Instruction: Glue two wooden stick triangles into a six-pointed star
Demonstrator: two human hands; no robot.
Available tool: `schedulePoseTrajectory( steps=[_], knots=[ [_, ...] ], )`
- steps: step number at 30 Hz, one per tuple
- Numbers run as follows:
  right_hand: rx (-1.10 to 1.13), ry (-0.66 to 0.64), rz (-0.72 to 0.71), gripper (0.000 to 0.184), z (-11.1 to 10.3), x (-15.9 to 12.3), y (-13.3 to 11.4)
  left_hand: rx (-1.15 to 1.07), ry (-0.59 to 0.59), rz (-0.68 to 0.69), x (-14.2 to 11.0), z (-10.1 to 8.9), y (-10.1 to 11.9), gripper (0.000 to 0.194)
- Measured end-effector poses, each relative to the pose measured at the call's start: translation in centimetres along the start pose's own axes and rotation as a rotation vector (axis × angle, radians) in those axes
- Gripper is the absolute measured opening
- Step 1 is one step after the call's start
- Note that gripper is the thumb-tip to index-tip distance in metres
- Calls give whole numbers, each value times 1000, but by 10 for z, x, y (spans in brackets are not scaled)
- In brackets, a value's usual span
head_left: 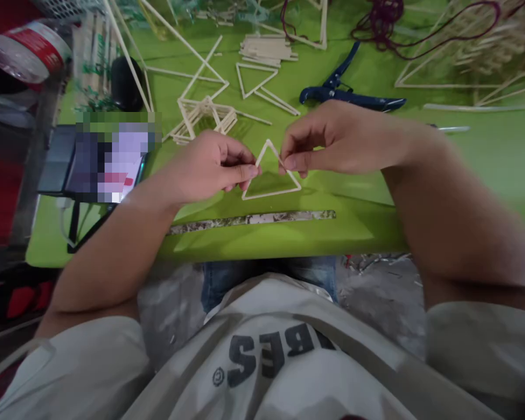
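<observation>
Though slightly askew, triangle [272,193] apex-forward

Put the stick triangle [273,193] at the middle of a clock. The left hand [212,166] touches it from nine o'clock, and the right hand [332,140] from two. A strip [289,217] lies at six, near the table [359,233] edge. Farther out at nine is a screen [129,149], with packs of sticks [94,64] behind it at ten. A pile of triangles [207,116] sits between ten and eleven. At twelve lies another triangle [257,67], with a stick bundle [266,48] behind. The cutter [335,94] is between one and two, and some thread [382,17] is behind it at one.
</observation>
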State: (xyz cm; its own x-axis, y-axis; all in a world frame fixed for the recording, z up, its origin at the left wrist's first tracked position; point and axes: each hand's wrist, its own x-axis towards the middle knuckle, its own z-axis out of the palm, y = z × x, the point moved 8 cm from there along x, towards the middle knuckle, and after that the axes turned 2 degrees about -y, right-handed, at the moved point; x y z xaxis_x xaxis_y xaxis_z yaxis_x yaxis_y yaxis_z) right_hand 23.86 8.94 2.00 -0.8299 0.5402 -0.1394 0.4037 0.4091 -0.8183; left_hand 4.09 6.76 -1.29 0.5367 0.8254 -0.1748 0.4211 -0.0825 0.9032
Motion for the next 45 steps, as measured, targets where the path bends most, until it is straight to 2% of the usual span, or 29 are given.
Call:
schedulePoseTrajectory(
  steps=[5,10,14,17,20,23,26,28,31,35,38,43,45],
  knots=[
    [118,150,-23,25,-7,-2,-9,9,36,34,-3,-6,7,31],
    [178,237,-111,32,-14,-8,-19,21,130,75,-4,-15,13,34],
    [208,286,-138,37,-22,-15,-22,6,216,145,-9,-30,18,48],
    [226,291,-125,42,-25,-15,-22,16,309,226,-15,-46,20,49],
    [262,208,-95,40,-18,-9,-19,-7,381,327,-20,-59,24,43],
    [300,43,-66,32,-4,0,-13,-62,416,407,-23,-66,29,40],
    [279,-100,46,31,7,3,2,-82,458,463,-27,-71,35,43],
    [247,-151,131,33,8,2,15,-47,474,465,-29,-73,37,42],
    [183,-228,199,39,5,-2,30,-18,441,435,-28,-73,35,29],
    [52,-285,265,42,-1,-8,48,-29,424,519,-25,-72,36,13],
    [-81,-183,247,38,-10,-8,50,-40,467,607,-27,-71,42,15],
    [-323,260,152,16,-28,3,30,-37,475,597,-32,-67,47,6],
    [-375,301,116,15,-22,10,27,-39,487,577,-33,-65,47,8]
  ],
)
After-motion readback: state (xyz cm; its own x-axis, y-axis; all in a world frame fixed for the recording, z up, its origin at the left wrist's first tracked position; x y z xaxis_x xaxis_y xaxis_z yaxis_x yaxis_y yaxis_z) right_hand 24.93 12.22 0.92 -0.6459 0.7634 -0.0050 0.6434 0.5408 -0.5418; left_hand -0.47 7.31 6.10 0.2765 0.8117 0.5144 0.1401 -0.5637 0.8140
